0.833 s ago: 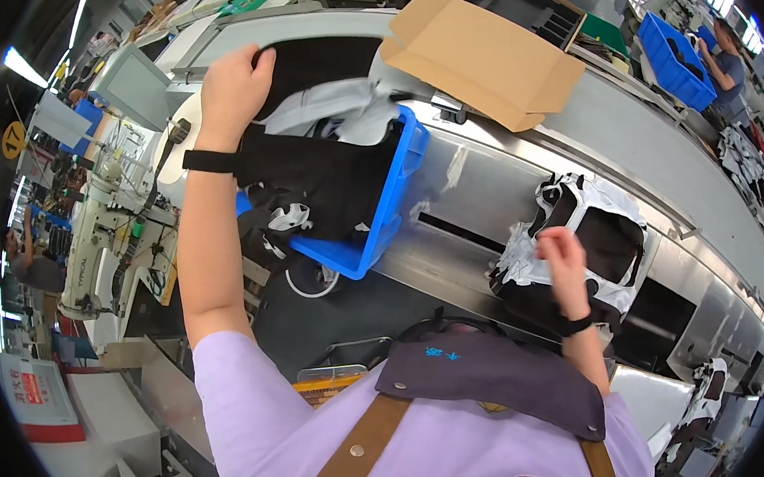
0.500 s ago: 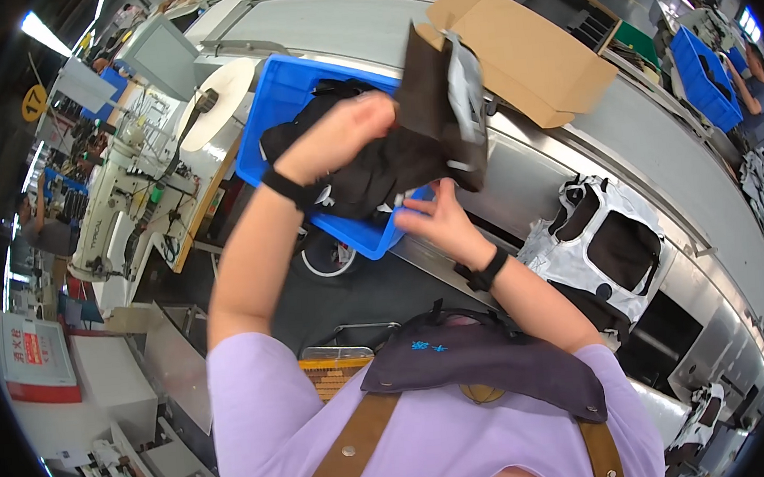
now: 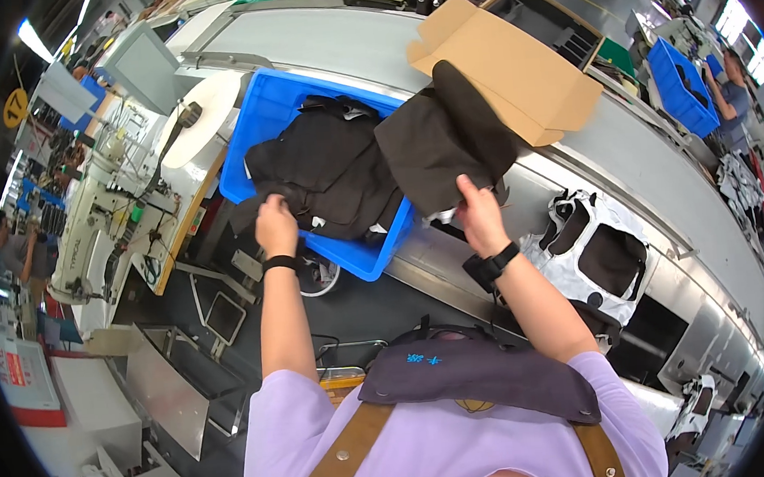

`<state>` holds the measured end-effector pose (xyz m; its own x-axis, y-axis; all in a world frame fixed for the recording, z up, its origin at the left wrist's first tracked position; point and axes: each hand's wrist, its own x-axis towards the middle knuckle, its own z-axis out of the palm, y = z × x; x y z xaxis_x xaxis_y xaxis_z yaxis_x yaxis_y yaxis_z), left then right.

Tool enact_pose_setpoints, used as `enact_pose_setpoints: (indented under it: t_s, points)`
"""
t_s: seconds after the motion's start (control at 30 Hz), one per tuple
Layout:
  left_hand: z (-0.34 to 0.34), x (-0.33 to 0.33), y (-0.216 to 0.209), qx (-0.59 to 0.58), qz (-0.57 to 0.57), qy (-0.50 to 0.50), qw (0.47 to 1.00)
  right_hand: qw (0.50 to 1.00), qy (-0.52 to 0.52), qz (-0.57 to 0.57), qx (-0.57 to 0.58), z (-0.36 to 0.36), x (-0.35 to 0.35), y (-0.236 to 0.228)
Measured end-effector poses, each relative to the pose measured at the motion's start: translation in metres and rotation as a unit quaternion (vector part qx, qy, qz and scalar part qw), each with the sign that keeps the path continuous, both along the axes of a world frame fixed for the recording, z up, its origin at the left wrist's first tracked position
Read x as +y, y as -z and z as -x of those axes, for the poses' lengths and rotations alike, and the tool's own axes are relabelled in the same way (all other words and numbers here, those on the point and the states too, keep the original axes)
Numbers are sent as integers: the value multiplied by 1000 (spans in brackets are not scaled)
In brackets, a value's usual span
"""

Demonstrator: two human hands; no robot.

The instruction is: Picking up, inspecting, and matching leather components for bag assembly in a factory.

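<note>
A blue plastic bin (image 3: 239,133) stands ahead of me with a pile of dark brown fabric pieces (image 3: 322,158) in it. At its near left rim, my left hand (image 3: 276,229) is closed on the corner of a dark fabric piece (image 3: 250,215) that hangs over the edge. My right hand (image 3: 483,220), to the right of the bin, pinches the near edge of a dark fabric panel (image 3: 424,150). That panel is partly folded, its far end curling up in front of an open cardboard box, and some pale material shows under its near edge.
The cardboard box (image 3: 508,72) lies on the long grey work surface (image 3: 313,42). A white-and-black sewn piece (image 3: 594,249) rests on the metal ledge at right. A sewing machine (image 3: 87,253) stands at left. A person (image 3: 731,90) is by another blue bin (image 3: 683,89) at far right.
My left hand has moved from above the bin to its near left rim and taken a fabric corner. The raised dark panel has come down to the right, now in my right hand.
</note>
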<state>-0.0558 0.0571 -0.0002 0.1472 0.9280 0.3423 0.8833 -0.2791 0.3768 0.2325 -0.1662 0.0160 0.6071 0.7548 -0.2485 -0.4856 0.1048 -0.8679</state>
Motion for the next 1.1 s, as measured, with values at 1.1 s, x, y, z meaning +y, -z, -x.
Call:
enact_pose_setpoints:
  t_s: [1.1]
  points:
    - [-253,-232,-193,-299,-157,561,756,905,-66,-415,-66,-70,-205,-220]
